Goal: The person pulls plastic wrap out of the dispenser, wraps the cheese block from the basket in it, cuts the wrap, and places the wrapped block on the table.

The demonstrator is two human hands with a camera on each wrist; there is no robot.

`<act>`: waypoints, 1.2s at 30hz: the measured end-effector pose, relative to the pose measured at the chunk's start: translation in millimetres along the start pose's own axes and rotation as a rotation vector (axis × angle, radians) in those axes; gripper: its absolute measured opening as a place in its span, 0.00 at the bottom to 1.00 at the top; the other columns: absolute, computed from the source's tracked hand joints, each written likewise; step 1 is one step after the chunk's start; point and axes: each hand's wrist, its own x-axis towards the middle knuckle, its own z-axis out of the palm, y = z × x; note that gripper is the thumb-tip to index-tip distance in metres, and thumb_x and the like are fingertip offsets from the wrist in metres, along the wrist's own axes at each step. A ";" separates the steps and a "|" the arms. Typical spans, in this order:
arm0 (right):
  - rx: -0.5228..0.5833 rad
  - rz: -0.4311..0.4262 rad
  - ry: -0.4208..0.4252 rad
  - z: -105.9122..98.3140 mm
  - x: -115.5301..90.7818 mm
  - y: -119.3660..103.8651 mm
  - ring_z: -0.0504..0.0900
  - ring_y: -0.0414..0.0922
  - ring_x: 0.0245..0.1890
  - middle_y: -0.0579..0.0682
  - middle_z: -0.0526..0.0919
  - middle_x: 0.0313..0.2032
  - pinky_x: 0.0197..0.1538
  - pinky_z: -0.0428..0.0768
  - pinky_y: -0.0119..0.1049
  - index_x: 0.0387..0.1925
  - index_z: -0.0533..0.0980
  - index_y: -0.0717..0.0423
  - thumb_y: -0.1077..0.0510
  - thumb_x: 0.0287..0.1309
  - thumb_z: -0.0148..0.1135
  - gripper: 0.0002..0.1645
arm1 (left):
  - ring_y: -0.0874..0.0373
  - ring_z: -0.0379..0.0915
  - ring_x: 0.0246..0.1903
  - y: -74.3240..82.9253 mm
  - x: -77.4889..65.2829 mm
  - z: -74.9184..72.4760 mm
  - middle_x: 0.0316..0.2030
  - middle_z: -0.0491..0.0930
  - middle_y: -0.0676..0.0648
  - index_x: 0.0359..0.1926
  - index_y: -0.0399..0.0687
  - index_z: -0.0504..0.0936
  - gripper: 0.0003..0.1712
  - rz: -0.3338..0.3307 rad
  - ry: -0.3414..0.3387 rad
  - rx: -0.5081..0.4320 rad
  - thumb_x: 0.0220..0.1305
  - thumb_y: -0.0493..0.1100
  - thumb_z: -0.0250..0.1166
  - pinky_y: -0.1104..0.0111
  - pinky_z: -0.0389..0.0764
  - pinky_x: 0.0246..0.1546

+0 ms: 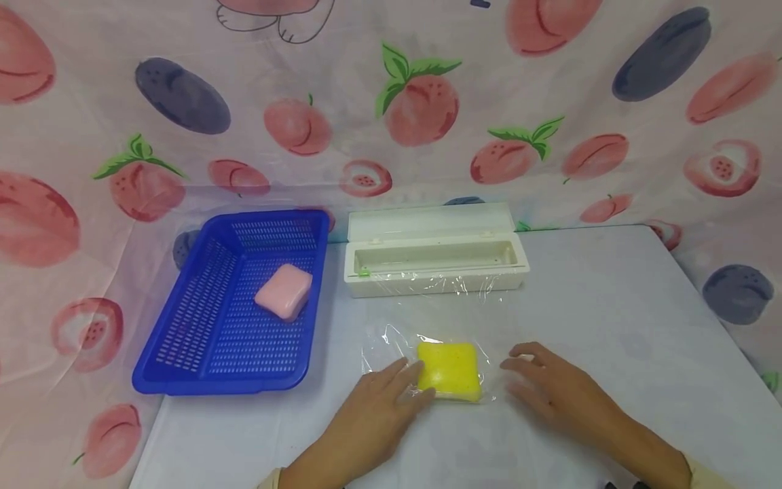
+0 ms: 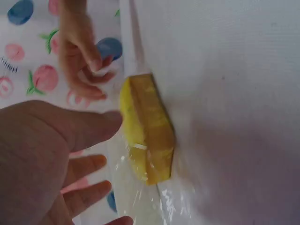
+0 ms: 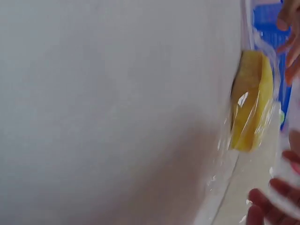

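Observation:
A yellow, rounded square block (image 1: 449, 370), much like a bar of soap, lies on the white table with clear plastic film (image 1: 391, 346) over and around it. My left hand (image 1: 380, 407) is at the block's left side, fingers extended and thumb apart, with fingertips by its edge. To the right, apart from the block, my right hand (image 1: 559, 390) hovers with loosely bent fingers and nothing in them. In the left wrist view, the left thumb (image 2: 93, 126) reaches toward the block's side. The film runs back to a white dispenser box (image 1: 436, 282) with its lid raised.
A blue perforated basket (image 1: 229, 387) stands at the left, with a pink block (image 1: 284, 292) of similar shape inside. Behind the table hangs a fruit-patterned cloth (image 1: 421, 163). A small green piece (image 1: 364, 273) sits on the dispenser's front edge.

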 end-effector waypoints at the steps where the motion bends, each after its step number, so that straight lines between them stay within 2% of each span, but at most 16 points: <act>1: -0.062 -0.112 0.023 1.8 0.7 -3.7 0.80 0.39 0.45 0.40 0.81 0.56 0.46 0.84 0.39 0.53 0.81 0.32 0.45 0.58 0.73 0.20 | 0.49 0.65 0.72 2.5 2.1 1.7 0.72 0.69 0.49 0.66 0.68 0.78 0.24 0.047 -0.016 0.024 0.71 0.49 0.64 0.52 0.79 0.60; 3: -0.164 -0.340 0.086 6.4 3.0 -8.9 0.80 0.41 0.52 0.40 0.81 0.57 0.49 0.84 0.42 0.54 0.82 0.29 0.45 0.61 0.71 0.19 | 0.50 0.63 0.74 4.7 8.0 5.3 0.75 0.66 0.51 0.67 0.73 0.77 0.24 0.108 -0.034 0.069 0.73 0.50 0.62 0.53 0.77 0.62; 5: -0.212 -0.513 0.134 11.2 6.7 -11.8 0.79 0.44 0.53 0.42 0.81 0.57 0.49 0.82 0.43 0.54 0.83 0.29 0.46 0.71 0.61 0.14 | 0.50 0.63 0.74 3.6 13.6 8.2 0.75 0.65 0.53 0.67 0.75 0.76 0.24 0.129 -0.039 0.099 0.74 0.50 0.60 0.54 0.77 0.61; 7: -0.247 -0.590 0.154 15.0 10.7 -13.3 0.78 0.45 0.53 0.42 0.81 0.56 0.49 0.81 0.42 0.54 0.83 0.31 0.49 0.76 0.51 0.17 | 0.50 0.66 0.72 0.7 17.8 10.2 0.74 0.67 0.52 0.67 0.76 0.77 0.23 0.144 -0.037 0.107 0.74 0.49 0.60 0.56 0.79 0.60; 8: -0.253 -0.605 0.157 16.5 12.3 -13.4 0.78 0.45 0.53 0.43 0.80 0.56 0.48 0.80 0.41 0.55 0.83 0.32 0.50 0.76 0.50 0.18 | 0.50 0.67 0.71 -1.0 19.6 10.6 0.74 0.68 0.52 0.66 0.75 0.77 0.23 0.150 -0.035 0.099 0.74 0.49 0.60 0.57 0.80 0.59; 10: -0.257 -0.602 0.144 18.1 15.5 -13.2 0.78 0.44 0.51 0.43 0.80 0.54 0.47 0.80 0.39 0.55 0.84 0.33 0.54 0.70 0.57 0.18 | 0.50 0.68 0.71 -4.4 22.2 11.5 0.73 0.69 0.52 0.66 0.73 0.78 0.23 0.153 -0.046 0.063 0.73 0.48 0.61 0.58 0.81 0.59; 12: -0.239 -0.577 0.118 18.5 17.9 -12.7 0.79 0.43 0.48 0.43 0.81 0.53 0.45 0.81 0.37 0.56 0.84 0.34 0.55 0.58 0.69 0.23 | 0.51 0.68 0.71 -7.0 23.8 12.3 0.73 0.69 0.52 0.67 0.69 0.78 0.23 0.147 -0.057 0.018 0.73 0.46 0.61 0.59 0.81 0.60; 15: -0.189 -0.527 0.073 17.8 20.1 -13.1 0.81 0.41 0.44 0.42 0.83 0.49 0.44 0.83 0.35 0.56 0.84 0.36 0.53 0.49 0.79 0.29 | 0.53 0.67 0.72 -9.2 25.4 11.5 0.73 0.70 0.52 0.67 0.65 0.78 0.23 0.144 -0.058 -0.030 0.73 0.46 0.62 0.61 0.79 0.62; 18: -0.157 -0.487 0.051 16.4 21.4 -14.7 0.81 0.40 0.43 0.42 0.85 0.47 0.44 0.83 0.34 0.56 0.84 0.37 0.52 0.48 0.81 0.30 | 0.53 0.69 0.71 -10.0 27.2 11.4 0.72 0.71 0.51 0.66 0.62 0.79 0.22 0.159 -0.039 -0.054 0.73 0.46 0.63 0.63 0.78 0.64; 20: -0.156 -0.468 0.039 15.8 22.4 -16.3 0.81 0.42 0.46 0.43 0.84 0.49 0.46 0.83 0.36 0.56 0.85 0.37 0.51 0.46 0.81 0.31 | 0.53 0.70 0.70 -10.8 29.2 12.7 0.71 0.72 0.50 0.65 0.61 0.80 0.21 0.177 -0.026 -0.058 0.73 0.46 0.63 0.64 0.76 0.65; 22: -0.145 -0.459 0.033 15.3 24.1 -18.3 0.80 0.46 0.53 0.46 0.82 0.55 0.50 0.84 0.41 0.54 0.86 0.38 0.51 0.46 0.82 0.29 | 0.52 0.71 0.69 -12.0 31.4 14.5 0.70 0.73 0.50 0.64 0.60 0.81 0.21 0.194 -0.017 -0.063 0.72 0.45 0.63 0.64 0.75 0.66; 26: -0.124 -0.466 0.008 15.6 28.7 -22.7 0.80 0.53 0.62 0.54 0.79 0.64 0.54 0.84 0.48 0.49 0.87 0.44 0.51 0.47 0.81 0.24 | 0.51 0.73 0.67 -15.9 35.6 17.3 0.68 0.76 0.48 0.63 0.60 0.82 0.20 0.195 -0.004 -0.150 0.73 0.43 0.61 0.62 0.74 0.67; 29: -0.110 -0.494 0.023 16.8 32.9 -24.5 0.84 0.53 0.56 0.56 0.81 0.62 0.51 0.86 0.47 0.46 0.88 0.49 0.53 0.46 0.82 0.22 | 0.53 0.75 0.65 -18.8 39.5 18.8 0.66 0.77 0.49 0.62 0.61 0.83 0.18 0.179 -0.010 -0.221 0.74 0.44 0.61 0.64 0.75 0.66; 33: -0.114 -0.544 0.075 18.9 38.8 -23.6 0.87 0.51 0.51 0.56 0.85 0.56 0.49 0.87 0.43 0.41 0.88 0.50 0.59 0.44 0.82 0.18 | 0.56 0.79 0.61 -22.2 45.1 19.4 0.63 0.80 0.51 0.59 0.61 0.84 0.17 0.183 -0.018 -0.229 0.72 0.43 0.63 0.67 0.77 0.63; 36: -0.097 -0.540 0.061 20.0 41.8 -20.4 0.87 0.50 0.52 0.54 0.86 0.56 0.51 0.86 0.43 0.43 0.87 0.50 0.62 0.48 0.78 0.17 | 0.56 0.80 0.60 -25.2 46.7 18.7 0.62 0.82 0.52 0.59 0.60 0.85 0.17 0.199 -0.006 -0.238 0.71 0.43 0.65 0.67 0.78 0.63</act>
